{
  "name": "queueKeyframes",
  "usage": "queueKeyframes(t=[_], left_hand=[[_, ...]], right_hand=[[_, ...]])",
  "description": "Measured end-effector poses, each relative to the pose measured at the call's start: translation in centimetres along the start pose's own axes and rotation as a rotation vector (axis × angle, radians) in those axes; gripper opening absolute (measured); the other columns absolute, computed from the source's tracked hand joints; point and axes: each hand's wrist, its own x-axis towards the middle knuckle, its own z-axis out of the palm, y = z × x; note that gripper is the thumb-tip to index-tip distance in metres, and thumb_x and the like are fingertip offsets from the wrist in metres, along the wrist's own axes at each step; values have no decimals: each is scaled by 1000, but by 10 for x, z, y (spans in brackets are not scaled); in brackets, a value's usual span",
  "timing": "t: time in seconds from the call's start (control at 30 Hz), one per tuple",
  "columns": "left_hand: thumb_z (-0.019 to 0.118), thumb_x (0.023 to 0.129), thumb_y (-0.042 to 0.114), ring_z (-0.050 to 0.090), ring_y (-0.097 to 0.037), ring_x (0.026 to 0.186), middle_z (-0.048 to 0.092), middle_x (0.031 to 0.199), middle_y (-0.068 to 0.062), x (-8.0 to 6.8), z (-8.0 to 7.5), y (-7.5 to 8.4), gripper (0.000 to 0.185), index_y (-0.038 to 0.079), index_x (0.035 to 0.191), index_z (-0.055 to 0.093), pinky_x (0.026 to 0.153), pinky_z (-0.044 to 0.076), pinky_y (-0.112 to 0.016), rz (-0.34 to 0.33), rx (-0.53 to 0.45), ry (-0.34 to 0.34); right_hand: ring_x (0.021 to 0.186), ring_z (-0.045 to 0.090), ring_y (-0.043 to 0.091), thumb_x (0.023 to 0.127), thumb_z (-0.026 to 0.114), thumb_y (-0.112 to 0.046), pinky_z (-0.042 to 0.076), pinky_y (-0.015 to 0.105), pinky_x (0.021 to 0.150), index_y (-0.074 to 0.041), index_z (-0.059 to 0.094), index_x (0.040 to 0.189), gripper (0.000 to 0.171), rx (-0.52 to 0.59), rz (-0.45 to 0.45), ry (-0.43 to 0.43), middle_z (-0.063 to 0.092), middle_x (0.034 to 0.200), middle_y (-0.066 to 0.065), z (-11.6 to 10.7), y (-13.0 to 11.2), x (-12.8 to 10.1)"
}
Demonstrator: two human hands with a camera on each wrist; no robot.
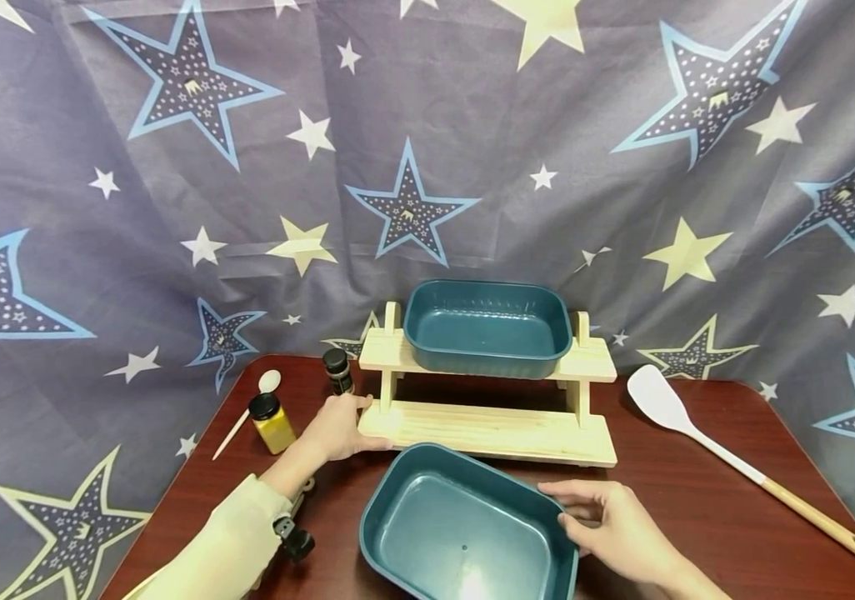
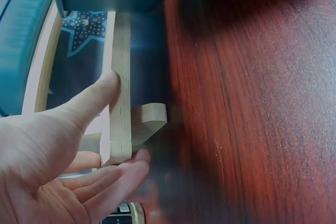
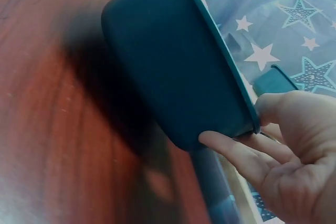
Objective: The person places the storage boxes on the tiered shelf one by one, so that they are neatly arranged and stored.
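A deep teal rectangular basin (image 1: 465,533) is at the front, with a dark shadow beside it in the right wrist view. My right hand (image 1: 615,529) grips its right far corner, the fingers along the outer wall (image 3: 173,61). A two-tier light wooden rack (image 1: 487,425) stands behind it. My left hand (image 1: 333,429) holds the left end of the lower board (image 2: 121,114), thumb against the front edge and fingers around the end. On the upper tier sits a second teal basin (image 1: 487,325).
Left of the rack are a black-capped jar (image 1: 337,371), a yellow jar with black lid (image 1: 273,423) and a pale spoon (image 1: 268,382). A white spatula with wooden handle (image 1: 697,433) lies to the right. A star-patterned cloth (image 1: 472,117) hangs behind the red-brown table (image 1: 690,500).
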Motion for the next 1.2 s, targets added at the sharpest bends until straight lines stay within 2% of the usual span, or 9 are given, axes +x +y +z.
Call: queueKeyframes(t=[0.27,0.57,0.67,0.87,1.0,1.2], left_hand=[[97,72,49,68,-40,128,70,138,-26,0,-1,1,93,-8,139,66,105,57,-51,-9,-18,5],[96,74,47,69,-42,126,71,136,-25,0,-2,1,90,-10,137,66,104,58,-52,19,-18,2],[96,74,49,69,-42,125,72,135,-25,0,-2,1,91,-10,137,66,102,59,-52,31,-16,0],[97,73,50,69,-41,126,70,136,-26,0,-2,2,93,-10,138,66,101,59,-51,14,-22,-6],[97,73,50,69,-41,126,70,137,-26,0,-3,2,94,-10,138,66,101,60,-51,11,-22,-4],[98,71,49,70,-42,125,70,136,-27,-1,-2,2,94,-10,137,66,101,60,-51,16,-21,10]], right_hand=[[94,74,0,97,71,-2,64,33,60,0,72,134,37,-113,-63,89,73,130,26,-15,-13,4],[94,75,2,99,68,0,65,35,62,4,68,138,39,-65,-37,159,69,135,31,-30,-20,15],[87,75,4,99,67,2,65,35,62,4,68,138,39,-56,-30,185,69,134,31,-31,-20,19],[74,71,6,97,66,5,65,34,61,2,71,135,38,-92,-25,230,73,128,28,-32,-21,27],[75,72,6,96,66,6,65,34,61,2,72,133,38,-100,-7,250,73,127,28,-32,-22,31],[85,77,6,96,66,5,65,36,61,2,72,133,37,-94,9,265,72,131,28,-33,-20,41]])
